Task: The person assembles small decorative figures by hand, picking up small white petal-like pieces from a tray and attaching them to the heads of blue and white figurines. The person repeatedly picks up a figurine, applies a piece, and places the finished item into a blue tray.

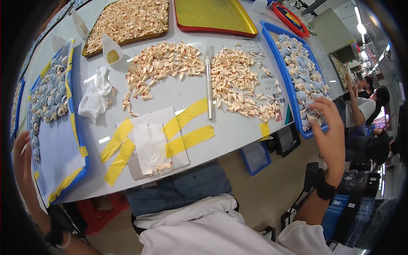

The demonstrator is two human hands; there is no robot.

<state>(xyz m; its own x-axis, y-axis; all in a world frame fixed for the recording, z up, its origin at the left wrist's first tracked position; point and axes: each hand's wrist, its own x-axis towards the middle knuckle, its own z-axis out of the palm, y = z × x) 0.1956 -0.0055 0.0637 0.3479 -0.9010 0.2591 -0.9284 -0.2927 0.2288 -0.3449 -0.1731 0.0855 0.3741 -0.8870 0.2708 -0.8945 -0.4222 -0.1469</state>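
Observation:
My right hand (330,135) reaches over the near end of a blue tray (272,42) on the right, thumb and fingers curved and apart. Small blue-and-cream figure pieces (299,59) fill that tray, and some lie right under the fingertips. At the far left my left hand (23,159) is open beside the outer edge of another blue tray (87,163), lined with a pale sheet and yellow tape. Rows of similar blue-and-cream pieces (49,91) sit in its far part, and a few run down its left side near my fingers. Neither hand visibly holds anything.
Cream, red-tipped pointed pieces (165,61) lie in heaps mid-table, with a metallic rod (209,85) between. A clear round dish (152,153) rests on a taped board (176,148). Beyond stand a full tray (87,53), a yellow tray (212,17), a squeeze bottle (111,51) and tissue (93,102).

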